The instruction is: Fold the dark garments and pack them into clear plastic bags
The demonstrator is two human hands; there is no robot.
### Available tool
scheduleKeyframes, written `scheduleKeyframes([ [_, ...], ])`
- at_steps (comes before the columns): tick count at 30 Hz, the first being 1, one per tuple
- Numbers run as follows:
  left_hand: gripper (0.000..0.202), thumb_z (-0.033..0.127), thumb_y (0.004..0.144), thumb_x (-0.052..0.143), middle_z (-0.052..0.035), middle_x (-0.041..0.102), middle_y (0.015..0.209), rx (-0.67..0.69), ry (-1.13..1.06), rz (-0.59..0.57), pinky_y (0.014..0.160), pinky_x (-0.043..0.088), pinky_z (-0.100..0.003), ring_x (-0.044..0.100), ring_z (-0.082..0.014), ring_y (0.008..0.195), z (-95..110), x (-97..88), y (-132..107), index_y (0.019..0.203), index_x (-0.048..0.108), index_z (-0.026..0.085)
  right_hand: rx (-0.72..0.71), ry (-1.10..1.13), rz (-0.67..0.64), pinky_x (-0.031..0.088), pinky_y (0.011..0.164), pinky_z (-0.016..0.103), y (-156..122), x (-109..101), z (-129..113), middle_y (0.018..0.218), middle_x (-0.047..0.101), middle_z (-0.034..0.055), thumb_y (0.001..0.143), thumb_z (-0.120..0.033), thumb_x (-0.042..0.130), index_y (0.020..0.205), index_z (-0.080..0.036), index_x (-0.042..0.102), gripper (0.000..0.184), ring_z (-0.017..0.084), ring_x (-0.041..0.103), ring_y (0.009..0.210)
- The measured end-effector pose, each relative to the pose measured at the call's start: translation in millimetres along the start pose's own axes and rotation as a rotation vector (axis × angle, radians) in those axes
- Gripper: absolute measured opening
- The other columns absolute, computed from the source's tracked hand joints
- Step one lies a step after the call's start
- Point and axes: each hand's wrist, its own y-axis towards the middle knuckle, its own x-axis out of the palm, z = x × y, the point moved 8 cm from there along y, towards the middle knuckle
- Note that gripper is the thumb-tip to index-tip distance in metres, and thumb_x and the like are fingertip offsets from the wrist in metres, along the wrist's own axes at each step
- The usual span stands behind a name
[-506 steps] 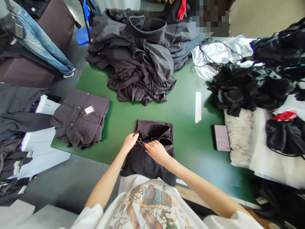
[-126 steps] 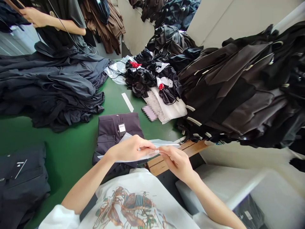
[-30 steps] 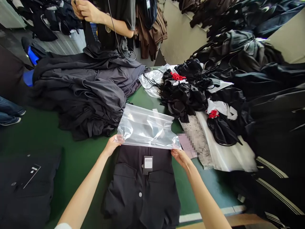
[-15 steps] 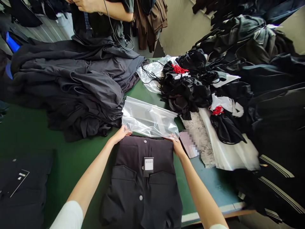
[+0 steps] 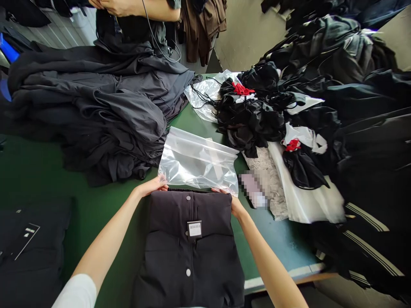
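Observation:
A folded black garment (image 5: 189, 252) with snap buttons and a barcode tag (image 5: 194, 229) lies on the green table (image 5: 41, 171) in front of me. A clear plastic bag (image 5: 199, 162) lies just beyond its waistband, mouth toward the garment. My left hand (image 5: 150, 186) pinches the bag's near left corner at the garment's top left. At the garment's top right, my right hand (image 5: 231, 201) grips the bag's near right corner. Both hands are closed on the bag's edge.
A big heap of dark grey garments (image 5: 96, 98) fills the table's left back. Black drawstring bundles with red ties (image 5: 253, 115) and white packets (image 5: 305, 201) lie at right. Another folded black stack (image 5: 28, 252) sits at the lower left. A person (image 5: 135, 13) stands across the table.
The bag's mouth stayed at the garment's waistband while my hands drew slightly nearer; the garment and bag sit a little lower in view. One second ago the bag was held up above the garment.

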Motion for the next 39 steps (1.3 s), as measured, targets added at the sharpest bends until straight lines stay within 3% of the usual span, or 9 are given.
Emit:
scheduleKeyframes([
  [6, 0.045, 0.043, 0.063, 0.076, -0.0073, 0.068, 0.099, 0.101, -0.203, 0.031, 0.079, 0.047, -0.028, 0.064, -0.0192, 0.091, -26, -1.3, -18, 0.095, 0.061, 0.016, -0.111, 0.034, 0.113, 0.055, 0.078, 0.035, -9, -1, 8, 0.102, 0.071, 0.0067, 0.059, -0.042, 0.073, 0.099, -0.021, 0.065, 0.046, 0.025, 0.066, 0.092],
  [11, 0.048, 0.048, 0.06, 0.075, -0.0086, 0.069, 0.096, 0.207, -0.185, 0.209, 0.075, 0.048, -0.03, 0.064, -0.0208, 0.085, -39, -7.9, -22, 0.092, 0.062, 0.015, -0.158, 0.08, 0.098, 0.055, 0.072, 0.033, -15, 4, 7, 0.109, 0.068, 0.0034, 0.06, -0.038, 0.073, 0.11, -0.027, 0.058, 0.053, 0.02, 0.067, 0.082],
  [20, 0.041, 0.043, 0.069, 0.065, -0.0069, 0.07, 0.096, 0.159, -0.21, 0.113, 0.083, 0.046, -0.031, 0.063, -0.0227, 0.092, -54, 5.0, -46, 0.099, 0.066, 0.016, -0.165, -0.026, 0.198, 0.054, 0.077, 0.035, -35, -10, 17, 0.099, 0.07, 0.0044, 0.061, -0.04, 0.073, 0.097, -0.023, 0.064, 0.041, 0.024, 0.065, 0.088],
  [23, 0.038, 0.043, 0.067, 0.064, -0.0048, 0.071, 0.087, 0.159, -0.255, 0.138, 0.076, 0.048, -0.031, 0.064, -0.0225, 0.084, -58, 8.5, -54, 0.095, 0.068, 0.016, -0.244, -0.145, 0.221, 0.05, 0.084, 0.038, -43, -16, 10, 0.106, 0.068, 0.0067, 0.065, -0.042, 0.068, 0.1, -0.022, 0.065, 0.04, 0.026, 0.061, 0.098],
  [26, 0.037, 0.043, 0.064, 0.064, -0.0027, 0.07, 0.078, 0.132, -0.314, 0.192, 0.069, 0.047, -0.028, 0.063, -0.0193, 0.072, -63, 10.5, -58, 0.089, 0.069, 0.015, -0.369, -0.315, 0.368, 0.046, 0.089, 0.039, -54, -23, -4, 0.113, 0.065, 0.0087, 0.067, -0.042, 0.065, 0.108, -0.019, 0.061, 0.047, 0.026, 0.058, 0.103],
  [30, 0.035, 0.041, 0.062, 0.068, -0.0005, 0.07, 0.075, 0.164, -0.385, 0.196, 0.063, 0.046, -0.024, 0.061, -0.0152, 0.065, -61, 12.2, -62, 0.086, 0.069, 0.016, -0.573, -0.57, 0.692, 0.047, 0.076, 0.035, -80, -30, -29, 0.115, 0.057, 0.0104, 0.068, -0.036, 0.062, 0.118, -0.019, 0.049, 0.054, 0.021, 0.057, 0.091],
  [32, 0.035, 0.045, 0.065, 0.067, -0.0005, 0.069, 0.072, 0.102, -0.425, 0.166, 0.062, 0.047, -0.025, 0.061, -0.0156, 0.064, -65, 14.7, -63, 0.084, 0.069, 0.017, -0.669, -0.76, 0.725, 0.046, 0.074, 0.034, -87, -23, -43, 0.113, 0.054, 0.0089, 0.071, -0.029, 0.056, 0.108, -0.022, 0.054, 0.038, 0.02, 0.054, 0.09],
  [35, 0.033, 0.048, 0.067, 0.066, -0.0007, 0.069, 0.068, -0.043, -0.479, 0.16, 0.059, 0.048, -0.027, 0.061, -0.0168, 0.061, -72, 16.9, -65, 0.078, 0.068, 0.018, -0.716, -0.949, 0.629, 0.044, 0.078, 0.035, -82, -15, -57, 0.104, 0.052, 0.0072, 0.07, -0.024, 0.05, 0.087, -0.023, 0.062, 0.021, 0.022, 0.05, 0.096],
  [39, 0.034, 0.05, 0.071, 0.064, -0.0023, 0.07, 0.067, -0.16, -0.524, 0.187, 0.056, 0.049, -0.028, 0.062, -0.0173, 0.057, -74, 18.4, -69, 0.075, 0.069, 0.017, -0.496, -0.811, 0.562, 0.044, 0.075, 0.034, -60, -30, -58, 0.092, 0.05, 0.0049, 0.065, -0.034, 0.056, 0.074, -0.019, 0.063, 0.019, 0.018, 0.049, 0.08],
])
